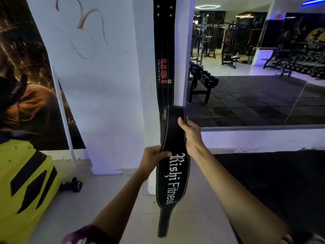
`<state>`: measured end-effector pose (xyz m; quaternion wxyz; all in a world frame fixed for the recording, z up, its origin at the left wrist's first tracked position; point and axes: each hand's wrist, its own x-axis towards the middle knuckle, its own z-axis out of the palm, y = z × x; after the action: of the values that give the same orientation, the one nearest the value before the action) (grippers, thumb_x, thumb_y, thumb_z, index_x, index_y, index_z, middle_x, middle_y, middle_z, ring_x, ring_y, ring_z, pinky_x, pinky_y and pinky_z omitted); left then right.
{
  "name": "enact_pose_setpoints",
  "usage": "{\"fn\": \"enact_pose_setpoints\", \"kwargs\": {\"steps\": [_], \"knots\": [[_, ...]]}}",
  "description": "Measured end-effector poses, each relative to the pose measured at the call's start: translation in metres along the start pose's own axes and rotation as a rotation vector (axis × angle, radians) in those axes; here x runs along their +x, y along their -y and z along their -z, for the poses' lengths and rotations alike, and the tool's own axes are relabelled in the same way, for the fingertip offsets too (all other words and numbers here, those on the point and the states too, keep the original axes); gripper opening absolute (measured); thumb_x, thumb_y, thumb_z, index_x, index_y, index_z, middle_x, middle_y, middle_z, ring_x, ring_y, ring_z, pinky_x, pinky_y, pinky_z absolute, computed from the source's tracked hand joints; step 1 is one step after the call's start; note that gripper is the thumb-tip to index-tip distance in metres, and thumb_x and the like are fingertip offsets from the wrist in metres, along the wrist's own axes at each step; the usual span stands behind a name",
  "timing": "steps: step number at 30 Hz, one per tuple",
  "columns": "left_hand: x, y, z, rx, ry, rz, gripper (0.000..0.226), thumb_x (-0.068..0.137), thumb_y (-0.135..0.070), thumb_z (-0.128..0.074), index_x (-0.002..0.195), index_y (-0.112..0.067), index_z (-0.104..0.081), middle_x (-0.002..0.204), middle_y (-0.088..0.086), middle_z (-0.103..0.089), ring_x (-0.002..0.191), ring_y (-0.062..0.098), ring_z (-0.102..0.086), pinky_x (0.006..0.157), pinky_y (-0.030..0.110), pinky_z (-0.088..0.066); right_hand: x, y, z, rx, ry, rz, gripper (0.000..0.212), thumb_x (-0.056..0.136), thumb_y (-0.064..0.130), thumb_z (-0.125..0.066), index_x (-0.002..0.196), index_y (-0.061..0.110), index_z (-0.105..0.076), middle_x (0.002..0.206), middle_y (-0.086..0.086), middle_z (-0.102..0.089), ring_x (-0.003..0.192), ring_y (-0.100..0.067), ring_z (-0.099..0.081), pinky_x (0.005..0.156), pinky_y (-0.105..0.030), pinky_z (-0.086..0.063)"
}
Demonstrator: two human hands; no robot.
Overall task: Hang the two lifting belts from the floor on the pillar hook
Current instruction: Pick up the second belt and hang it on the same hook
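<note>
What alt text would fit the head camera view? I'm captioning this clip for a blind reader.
Both hands hold a black Rishi Fitness belt upright before a white pillar: the left hand grips its left edge, the right hand higher up. A black USI belt already hangs on the pillar.

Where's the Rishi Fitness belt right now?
Head view, centre: the Rishi Fitness belt is held in both hands, in front of the USI belt hanging on the pillar.
</note>
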<state>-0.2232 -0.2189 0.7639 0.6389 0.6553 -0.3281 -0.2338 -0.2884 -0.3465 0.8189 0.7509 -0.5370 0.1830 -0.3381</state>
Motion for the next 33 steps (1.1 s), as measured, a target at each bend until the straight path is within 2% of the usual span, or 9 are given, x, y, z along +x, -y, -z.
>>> {"fn": "enact_pose_setpoints", "kwargs": {"steps": [5,9,12,17,21,25,27,30,33], "knots": [[0.009,0.012,0.025,0.218,0.236,0.144,0.024,0.075,0.002,-0.070,0.096,-0.007,-0.072,0.085,0.001,-0.076,0.081,0.014,-0.071,0.085,0.033,-0.055,-0.005,-0.005,0.005,-0.042,0.054,-0.008,0.026,0.087,0.017,-0.060,0.108,0.003,-0.065,0.110,-0.016,-0.067,0.110,-0.032,-0.061,0.103,-0.044,-0.045],[0.044,-0.058,0.025,-0.380,0.185,0.036,0.026,0.081,-0.012,-0.053,0.104,-0.004,-0.064,0.094,0.007,-0.067,0.085,0.016,-0.062,0.077,0.023,-0.048,-0.009,-0.005,0.005,-0.049,0.152,-0.028,0.023,0.087,0.013,-0.059,0.106,0.004,-0.066,0.094,-0.010,-0.071,0.087,-0.024,-0.067,0.081,-0.032,-0.055],[0.061,-0.089,0.019,-0.404,0.091,0.138,0.034,0.093,-0.034,-0.047,0.094,-0.005,-0.064,0.093,0.011,-0.064,0.087,0.024,-0.058,0.088,0.035,-0.045,-0.016,-0.012,0.016,-0.122,0.189,-0.027,0.027,0.087,0.011,-0.059,0.112,0.001,-0.063,0.099,-0.010,-0.070,0.088,-0.017,-0.068,0.086,-0.028,-0.054],[0.067,-0.077,0.006,-0.277,-0.014,0.224,0.008,0.087,-0.007,-0.061,0.093,-0.005,-0.064,0.088,0.010,-0.062,0.075,0.021,-0.058,0.071,0.029,-0.047,-0.021,-0.021,0.040,-0.485,0.326,-0.094,0.031,0.087,0.011,-0.059,0.116,0.000,-0.059,0.118,-0.019,-0.065,0.079,0.001,-0.066,0.072,-0.012,-0.052],[0.062,-0.069,-0.002,-0.267,0.000,0.141,0.018,0.083,-0.001,-0.063,0.096,-0.013,-0.066,0.087,0.010,-0.064,0.070,0.022,-0.062,0.067,0.032,-0.049,-0.008,0.010,0.032,-0.348,0.238,-0.177,0.049,0.091,0.049,-0.040,0.127,0.018,-0.052,0.119,-0.008,-0.063,0.100,-0.021,-0.061,0.079,-0.031,-0.049],[0.046,-0.076,-0.020,-0.189,0.031,0.003,0.017,0.091,-0.018,-0.057,0.102,-0.009,-0.065,0.086,0.009,-0.064,0.061,0.013,-0.065,0.054,0.025,-0.050,0.012,0.047,0.003,-0.226,0.036,-0.029,0.054,0.087,0.055,-0.044,0.104,0.007,-0.064,0.100,-0.008,-0.069,0.097,-0.026,-0.064,0.088,-0.039,-0.051],[0.045,-0.088,-0.024,-0.214,0.004,-0.012,0.028,0.096,-0.030,-0.048,0.102,-0.010,-0.067,0.085,0.006,-0.068,0.063,0.011,-0.068,0.052,0.023,-0.053,0.014,0.051,-0.005,-0.161,-0.052,0.023,0.044,0.088,0.049,-0.049,0.096,0.007,-0.063,0.089,-0.005,-0.067,0.087,-0.022,-0.064,0.077,-0.033,-0.051],[0.051,-0.108,-0.020,-0.176,-0.081,0.074,0.049,0.093,-0.051,-0.041,0.105,-0.012,-0.068,0.088,0.006,-0.072,0.071,0.017,-0.070,0.052,0.025,-0.053,0.013,0.052,-0.008,-0.096,-0.010,0.100,0.034,0.089,0.038,-0.054,0.107,0.010,-0.061,0.098,-0.006,-0.068,0.089,-0.019,-0.065,0.070,-0.028,-0.049],[0.060,-0.119,-0.015,-0.062,-0.152,0.172,0.055,0.086,-0.058,-0.048,0.105,-0.009,-0.066,0.096,0.011,-0.071,0.079,0.022,-0.067,0.062,0.030,-0.053,0.008,0.048,-0.012,-0.111,0.071,0.099,0.020,0.090,0.032,-0.053,0.099,0.018,-0.064,0.092,0.000,-0.070,0.082,-0.011,-0.068,0.062,-0.020,-0.051]]}}
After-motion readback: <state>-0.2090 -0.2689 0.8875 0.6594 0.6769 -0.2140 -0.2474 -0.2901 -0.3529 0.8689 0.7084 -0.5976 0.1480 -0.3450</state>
